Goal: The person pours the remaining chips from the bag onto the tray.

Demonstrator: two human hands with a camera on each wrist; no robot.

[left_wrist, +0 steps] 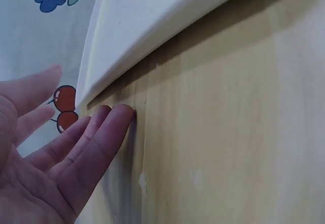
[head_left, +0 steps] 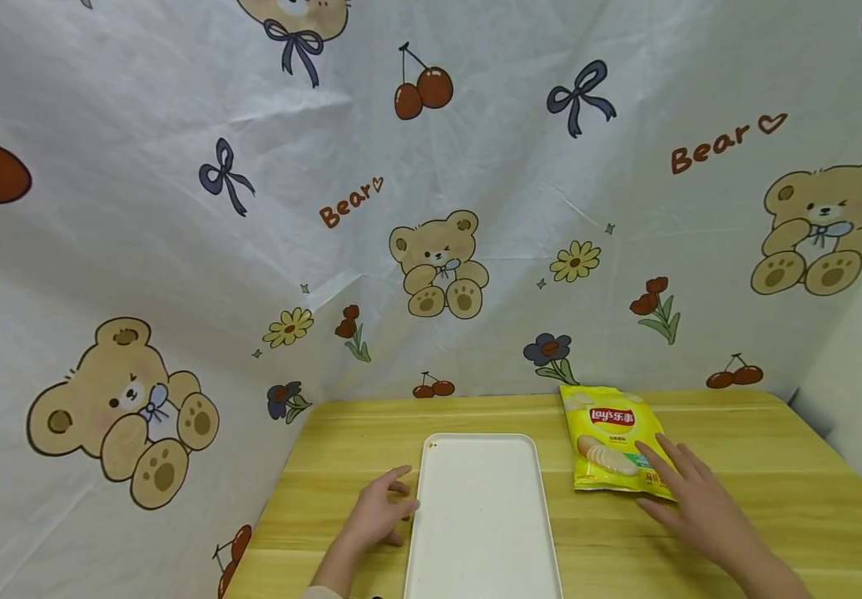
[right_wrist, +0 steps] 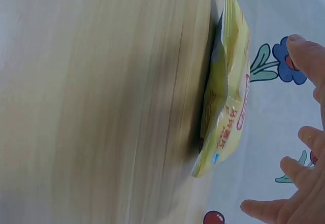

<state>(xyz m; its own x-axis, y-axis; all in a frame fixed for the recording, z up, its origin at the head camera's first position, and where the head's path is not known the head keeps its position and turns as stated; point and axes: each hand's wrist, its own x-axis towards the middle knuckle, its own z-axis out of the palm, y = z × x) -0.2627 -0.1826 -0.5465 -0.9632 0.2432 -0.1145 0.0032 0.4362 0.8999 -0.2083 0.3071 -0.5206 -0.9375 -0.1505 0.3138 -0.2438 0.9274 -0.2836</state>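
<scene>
Yellow Lay's bag [head_left: 611, 428] lying face up on wood-grain worktop [head_left: 359, 428], right of white rectangular tray [head_left: 479, 516] and apart from it. Right hand [head_left: 700, 507] over bag's near right corner, fingers spread wide, nothing gripped; right wrist view shows gap between fingers and bag. Left hand [head_left: 374, 512] at tray's left edge, fingers loosely bent, thumb apart, nothing held; can't tell whether fingertips touch rim. Small brownish specks [head_left: 433, 445] at tray's far left corner. Pale bear-print cloth [head_left: 506, 175] hanging behind worktop.
</scene>
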